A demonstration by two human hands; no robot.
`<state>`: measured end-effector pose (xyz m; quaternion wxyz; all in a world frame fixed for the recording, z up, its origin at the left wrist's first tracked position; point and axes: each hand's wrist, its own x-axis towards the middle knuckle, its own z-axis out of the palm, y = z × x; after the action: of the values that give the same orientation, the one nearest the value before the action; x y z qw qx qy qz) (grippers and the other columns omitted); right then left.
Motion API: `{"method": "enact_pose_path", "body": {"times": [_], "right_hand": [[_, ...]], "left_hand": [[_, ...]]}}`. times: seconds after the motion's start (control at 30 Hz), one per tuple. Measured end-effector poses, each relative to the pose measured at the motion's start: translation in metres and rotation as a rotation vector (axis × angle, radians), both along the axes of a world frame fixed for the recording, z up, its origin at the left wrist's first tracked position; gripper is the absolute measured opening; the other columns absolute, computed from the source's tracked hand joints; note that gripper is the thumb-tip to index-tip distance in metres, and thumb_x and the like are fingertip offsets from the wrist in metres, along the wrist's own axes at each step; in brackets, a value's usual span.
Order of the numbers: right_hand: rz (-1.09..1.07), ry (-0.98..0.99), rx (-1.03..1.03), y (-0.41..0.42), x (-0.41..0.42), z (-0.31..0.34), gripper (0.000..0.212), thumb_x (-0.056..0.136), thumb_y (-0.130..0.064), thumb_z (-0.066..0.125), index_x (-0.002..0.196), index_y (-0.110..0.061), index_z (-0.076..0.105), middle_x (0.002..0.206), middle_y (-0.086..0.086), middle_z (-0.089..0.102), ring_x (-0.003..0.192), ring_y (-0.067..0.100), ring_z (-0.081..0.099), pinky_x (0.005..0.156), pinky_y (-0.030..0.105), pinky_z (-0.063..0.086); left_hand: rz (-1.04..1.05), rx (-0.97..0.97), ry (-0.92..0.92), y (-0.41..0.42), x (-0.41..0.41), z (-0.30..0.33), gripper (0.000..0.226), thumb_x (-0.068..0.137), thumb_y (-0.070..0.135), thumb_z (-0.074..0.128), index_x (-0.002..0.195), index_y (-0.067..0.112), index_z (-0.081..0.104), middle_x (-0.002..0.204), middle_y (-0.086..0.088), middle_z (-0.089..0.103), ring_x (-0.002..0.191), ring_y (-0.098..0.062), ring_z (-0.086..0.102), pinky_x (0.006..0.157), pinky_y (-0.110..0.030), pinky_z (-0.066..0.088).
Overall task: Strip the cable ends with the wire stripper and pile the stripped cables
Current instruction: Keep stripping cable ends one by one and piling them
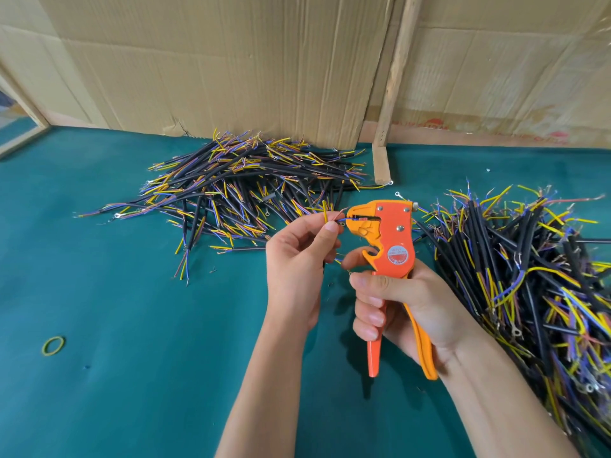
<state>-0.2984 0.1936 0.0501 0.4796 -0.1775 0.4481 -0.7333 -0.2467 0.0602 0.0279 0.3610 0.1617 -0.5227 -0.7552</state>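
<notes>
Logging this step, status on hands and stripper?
Left hand pinches cable, blue wire end in the stripper's jaws. Right hand grips wire stripper handles. Cable piles behind and right; nothing in the way.

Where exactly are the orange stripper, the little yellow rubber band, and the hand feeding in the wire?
stripper (395, 238): head view, on its orange body below the jaws.
rubber band (45, 342): head view, on the ring's left edge.
left hand (297, 259): head view, on the back of the hand.

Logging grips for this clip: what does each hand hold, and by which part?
Right hand grips the wire stripper by its handles; left hand pinches a cable near its wire ends.
</notes>
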Motion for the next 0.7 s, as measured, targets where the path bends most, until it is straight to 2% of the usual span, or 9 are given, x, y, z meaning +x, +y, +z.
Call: {"method": "enact_pose_path", "body": {"times": [0.13, 0.2, 0.27, 0.4, 0.53, 0.63, 0.7], "right_hand": [[-0.088, 0.000, 0.019, -0.002, 0.000, 0.000, 0.016, 0.074, -0.007, 0.074, 0.090, -0.010, 0.073, 0.051, -0.001, 0.029, 0.034, 0.011, 0.028, 0.038, 0.018, 0.031], [-0.096, 0.001, 0.035, -0.002, -0.001, -0.001, 0.019, 0.073, -0.008, 0.075, 0.092, -0.008, 0.074, 0.050, 0.000, 0.030, 0.033, 0.011, 0.029, 0.037, 0.017, 0.030], [-0.088, -0.018, 0.022, -0.001, -0.001, -0.002, 0.021, 0.073, -0.009, 0.075, 0.093, -0.006, 0.076, 0.053, 0.004, 0.039, 0.037, 0.015, 0.038, 0.039, 0.023, 0.036], [-0.067, -0.028, -0.008, 0.002, -0.005, -0.002, 0.028, 0.074, -0.007, 0.074, 0.101, 0.000, 0.073, 0.075, 0.023, 0.063, 0.058, 0.032, 0.061, 0.058, 0.041, 0.055], [-0.025, 0.021, -0.010, 0.013, -0.014, 0.001, 0.031, 0.073, -0.004, 0.078, 0.102, -0.001, 0.069, 0.080, 0.027, 0.064, 0.065, 0.037, 0.064, 0.065, 0.047, 0.057], [0.142, 0.054, -0.007, 0.023, -0.014, 0.002, 0.047, 0.066, -0.016, 0.092, 0.105, -0.002, 0.069, 0.083, 0.029, 0.063, 0.069, 0.040, 0.065, 0.072, 0.052, 0.057], [0.187, 0.059, 0.023, 0.023, -0.012, 0.002, 0.050, 0.066, -0.016, 0.092, 0.108, -0.001, 0.069, 0.084, 0.031, 0.063, 0.071, 0.042, 0.065, 0.075, 0.054, 0.056]], "left_hand": [[0.006, -0.005, -0.018, 0.001, -0.001, 0.000, 0.014, 0.085, 0.011, 0.067, 0.086, 0.017, 0.080, 0.075, -0.003, 0.067, 0.063, -0.013, 0.052, 0.058, -0.020, 0.043], [0.014, -0.018, -0.038, 0.003, -0.001, -0.001, 0.013, 0.087, 0.006, 0.068, 0.088, 0.014, 0.078, 0.073, -0.002, 0.066, 0.061, -0.013, 0.053, 0.058, -0.020, 0.043], [0.017, -0.040, -0.043, 0.004, -0.001, -0.002, 0.016, 0.090, 0.001, 0.066, 0.090, 0.012, 0.077, 0.071, -0.001, 0.064, 0.061, -0.012, 0.053, 0.058, -0.020, 0.043], [0.044, -0.050, -0.034, 0.001, -0.001, -0.002, 0.024, 0.093, -0.003, 0.063, 0.088, 0.017, 0.075, 0.078, -0.009, 0.064, 0.064, -0.013, 0.053, 0.058, -0.021, 0.043], [0.093, -0.079, -0.037, -0.002, 0.000, -0.002, 0.026, 0.094, -0.007, 0.059, 0.086, 0.014, 0.071, 0.081, -0.003, 0.072, 0.067, -0.011, 0.058, 0.058, -0.018, 0.043], [0.124, -0.103, -0.054, -0.001, 0.000, -0.003, 0.028, 0.093, -0.009, 0.060, 0.083, 0.015, 0.072, 0.082, -0.001, 0.075, 0.071, -0.009, 0.065, 0.063, -0.015, 0.046], [0.135, -0.117, -0.053, -0.001, 0.000, -0.002, 0.029, 0.092, -0.010, 0.061, 0.082, 0.015, 0.074, 0.082, 0.000, 0.076, 0.075, -0.009, 0.067, 0.067, -0.015, 0.048]]}}
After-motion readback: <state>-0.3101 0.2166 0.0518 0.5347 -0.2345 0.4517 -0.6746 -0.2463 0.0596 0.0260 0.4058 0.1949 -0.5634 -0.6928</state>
